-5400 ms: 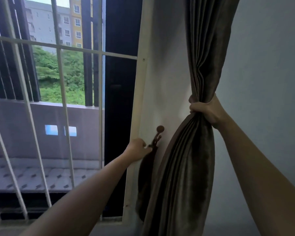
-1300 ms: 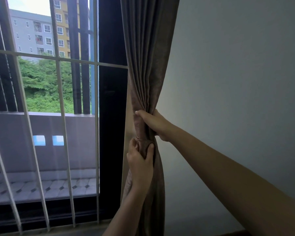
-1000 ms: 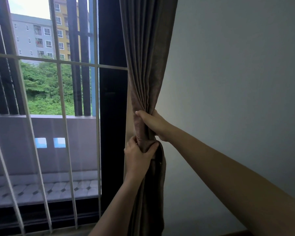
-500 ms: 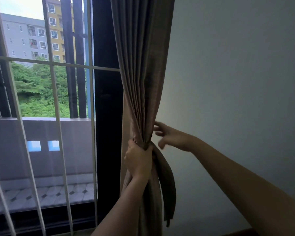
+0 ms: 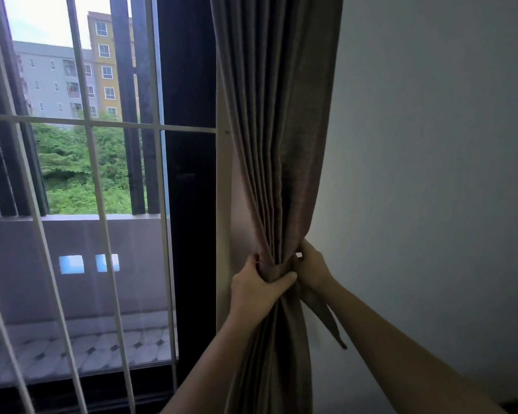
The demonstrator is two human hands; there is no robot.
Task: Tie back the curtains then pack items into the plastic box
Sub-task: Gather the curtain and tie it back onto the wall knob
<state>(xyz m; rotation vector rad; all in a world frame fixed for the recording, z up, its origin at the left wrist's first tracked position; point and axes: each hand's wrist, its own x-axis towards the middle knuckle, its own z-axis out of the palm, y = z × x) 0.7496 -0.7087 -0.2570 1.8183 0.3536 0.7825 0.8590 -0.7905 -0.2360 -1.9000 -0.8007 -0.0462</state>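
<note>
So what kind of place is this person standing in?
Most likely a room in a flat: a brown curtain hangs beside a barred window, a tiled balcony lies just outside, and apartment blocks rise beyond the trees.

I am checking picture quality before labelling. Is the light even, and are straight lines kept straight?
Head view: not even; the sky is nearly white, while the curtain and wall are dim. Head view: the window bars lean and bend toward the left edge, lens distortion. Head view: the left hand and right hand at the tie-back look sharp.
</note>
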